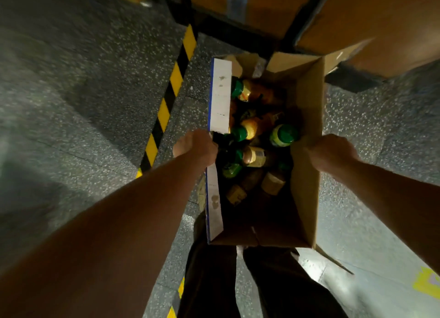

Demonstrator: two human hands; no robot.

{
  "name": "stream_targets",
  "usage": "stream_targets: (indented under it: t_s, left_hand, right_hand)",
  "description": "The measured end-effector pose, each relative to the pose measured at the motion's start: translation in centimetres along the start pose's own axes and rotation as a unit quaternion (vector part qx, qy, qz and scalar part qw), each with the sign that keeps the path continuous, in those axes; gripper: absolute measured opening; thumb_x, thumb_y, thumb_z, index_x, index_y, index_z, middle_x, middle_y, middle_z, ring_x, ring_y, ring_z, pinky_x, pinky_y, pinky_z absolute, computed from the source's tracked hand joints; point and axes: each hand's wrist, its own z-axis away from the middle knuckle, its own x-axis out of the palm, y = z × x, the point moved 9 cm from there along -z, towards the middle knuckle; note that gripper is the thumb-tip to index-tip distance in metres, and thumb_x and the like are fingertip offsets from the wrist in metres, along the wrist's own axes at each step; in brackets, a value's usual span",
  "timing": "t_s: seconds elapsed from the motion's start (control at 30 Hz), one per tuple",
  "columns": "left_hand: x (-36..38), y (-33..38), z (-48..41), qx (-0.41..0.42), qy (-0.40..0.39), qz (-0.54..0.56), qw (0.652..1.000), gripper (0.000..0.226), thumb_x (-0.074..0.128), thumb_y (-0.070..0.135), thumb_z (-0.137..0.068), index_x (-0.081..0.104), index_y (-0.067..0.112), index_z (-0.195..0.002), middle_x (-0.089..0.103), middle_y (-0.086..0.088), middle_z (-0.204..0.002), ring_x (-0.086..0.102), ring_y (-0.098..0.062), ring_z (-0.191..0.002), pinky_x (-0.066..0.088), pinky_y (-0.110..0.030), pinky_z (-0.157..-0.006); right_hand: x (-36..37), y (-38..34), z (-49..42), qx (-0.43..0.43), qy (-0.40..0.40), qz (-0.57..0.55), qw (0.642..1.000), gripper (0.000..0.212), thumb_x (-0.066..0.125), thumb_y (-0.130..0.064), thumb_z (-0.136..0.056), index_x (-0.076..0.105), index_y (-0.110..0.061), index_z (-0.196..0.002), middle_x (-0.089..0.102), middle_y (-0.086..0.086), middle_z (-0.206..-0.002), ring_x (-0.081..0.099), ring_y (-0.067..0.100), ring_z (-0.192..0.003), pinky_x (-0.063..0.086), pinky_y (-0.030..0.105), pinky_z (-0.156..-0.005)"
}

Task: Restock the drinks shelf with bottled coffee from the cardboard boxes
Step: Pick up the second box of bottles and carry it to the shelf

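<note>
Looking straight down into an open cardboard box (307,103), gripped on both long walls. Curled over the left wall, beside its white, blue-edged flap (220,96): the left hand (197,148). Curled over the bare brown right wall, directly opposite: the right hand (333,153). Hands well apart, with the full width of the box between. Cannot tell whether lifted or resting on the floor (95,84).

Inside, from the middle toward the far end of the box: bottled coffee (283,135), green caps, yellow and tan labels, lying jumbled on their sides rather than standing in rows. Near end of the box bottom dark and hard to read.

Likely heavy for its size, being liquid in a loose heap, and apt to roll toward any lowered end. Probably rigid bottles with smooth, slippery sides; glass or plastic not discernible. Corrugated walls likely to bow under the load, so better supported from beneath than by the top edges alone. For single bottles, best taken around the body just below the cap.

Around: speckled grey floor; yellow-and-black hazard tape (176,77) left of the box; dark trousers (281,282) just at its near end; stacked cartons (392,15) on a black frame (238,32) just beyond its far end, close enough to block a forward push. Loose flaps sticking out at the far end and the near right corner, apt to catch. Drinks shelf not in view.
</note>
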Motion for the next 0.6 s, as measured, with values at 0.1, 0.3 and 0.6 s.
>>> stream_targets:
  t_s: [0.1,0.3,0.6]
  left_hand:
    - [-3.9,-3.0,3.6,-0.019,0.009,0.028,0.999,0.039,0.052,0.04,-0.095,0.057,0.013,-0.122,0.059,-0.012,-0.124,0.057,-0.031,-0.113,0.047,-0.039,-0.087]
    - [-11.3,-10.6,11.9,-0.074,0.046,0.13,0.988,0.036,0.051,0.036,-0.093,0.06,0.014,-0.12,0.062,-0.013,-0.12,0.059,-0.033,-0.11,0.048,-0.04,-0.085]
    - [-21.3,-24.3,23.4,-0.121,0.045,0.232,0.964,0.011,0.059,0.023,-0.088,0.06,0.012,-0.088,0.065,-0.005,-0.07,0.064,-0.019,-0.064,0.055,-0.033,-0.077]
  right_hand:
    - [-3.6,-2.7,3.6,-0.025,0.009,0.016,1.0,0.034,0.051,-0.031,-0.095,0.062,0.001,-0.101,0.064,0.02,-0.098,0.063,0.036,-0.094,0.049,0.037,-0.076]
    - [-11.3,-10.4,12.9,-0.145,0.039,0.018,0.989,0.034,0.051,-0.029,-0.093,0.062,0.001,-0.105,0.06,0.016,-0.096,0.06,0.038,-0.102,0.045,0.038,-0.078]
    - [-19.1,-24.0,30.5,-0.24,0.031,0.132,0.961,0.024,0.054,-0.021,-0.093,0.064,-0.001,-0.083,0.061,0.012,-0.061,0.06,0.025,-0.053,0.047,0.027,-0.051]
